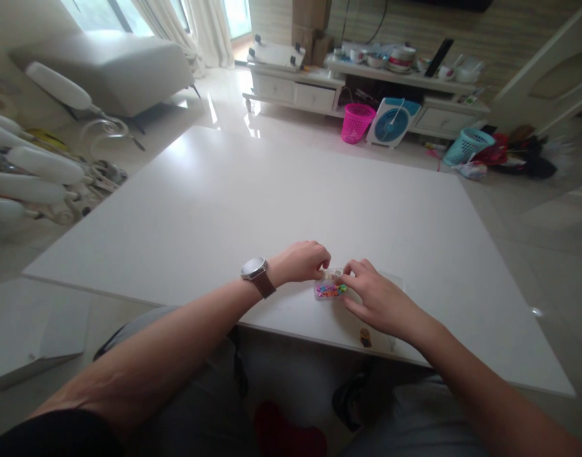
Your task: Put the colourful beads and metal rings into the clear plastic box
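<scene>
A small clear plastic box (315,293) rests close to the near edge of the white table. Bright multicoloured small pieces (329,291) fill its front part, and pale pieces lie behind them. My left hand (306,261), wearing a wristwatch (255,269), has curled fingers closed at the box's back left corner; its thumb is mostly hidden. From the right, my right hand (377,298) reaches over the box with bent fingers. Its thumb and index finger are apart, and nothing shows between them. Behind this hand, a clear flat lid-like piece (396,279) is partly covered.
A small cartoon-figure sticker (365,337) lies at the near edge of the white table (281,190). Beyond stand a pink basket (357,122), a blue fan (394,123) and a low cabinet (314,96). White padded chair-like pieces (46,165) crowd the left side.
</scene>
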A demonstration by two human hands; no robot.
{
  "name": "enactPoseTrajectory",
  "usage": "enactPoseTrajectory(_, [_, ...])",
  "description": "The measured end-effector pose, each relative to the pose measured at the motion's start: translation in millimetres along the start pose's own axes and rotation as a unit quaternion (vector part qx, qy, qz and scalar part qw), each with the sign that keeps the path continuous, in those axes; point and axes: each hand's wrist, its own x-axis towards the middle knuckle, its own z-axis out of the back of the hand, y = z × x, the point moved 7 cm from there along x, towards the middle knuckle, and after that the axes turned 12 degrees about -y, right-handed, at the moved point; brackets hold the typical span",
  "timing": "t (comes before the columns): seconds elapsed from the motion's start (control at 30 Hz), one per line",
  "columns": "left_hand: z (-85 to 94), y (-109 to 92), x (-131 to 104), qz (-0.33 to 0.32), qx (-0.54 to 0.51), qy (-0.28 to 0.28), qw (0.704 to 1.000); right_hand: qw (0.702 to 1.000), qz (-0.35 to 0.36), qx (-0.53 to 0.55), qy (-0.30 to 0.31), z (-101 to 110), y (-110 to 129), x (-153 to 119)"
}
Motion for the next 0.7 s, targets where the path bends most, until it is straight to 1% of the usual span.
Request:
enactPoseTrajectory(0.1, [3.6,0,-3,-0.004,-0.010,-0.004,1.000,1.000,-0.007,-0.018,-0.006,2,-5,1])
enactPoseTrajectory(0.27, [15.6,3,-7,-0.007,-0.004,-0.024,1.000,0.998,-0.044,-0.027,-0.039,4,-23,2])
enactPoseTrajectory(0.33, [16.2,1,-10,-0.025,-0.003,-0.010,1.000,0.998,-0.047,-0.021,-0.039,0,-26,2])
enactPoseTrajectory(0.4, [13.9,-1,-14,-0.042,0.007,0.016,0.999,0.998,-0.043,-0.014,-0.033,-3,-26,3])
enactPoseTrajectory(0.5, [11.5,-2,-18,-0.046,0.024,0.037,0.998,0.998,-0.042,-0.008,-0.036,-2,-34,5])
enactPoseTrajectory(0.6, [14.6,-1,-19,-0.031,-0.001,0.017,0.999,0.996,-0.071,-0.034,-0.047,6,-59,2])
enactPoseTrajectory(0.67, [14.8,0,-20,-0.008,-0.020,0.007,1.000,0.991,-0.106,-0.072,-0.034,7,-82,-3])
enactPoseTrajectory(0.7, [13.0,0,-20,0.002,-0.022,0.009,1.000,0.989,-0.122,-0.084,-0.017,5,-92,-7])
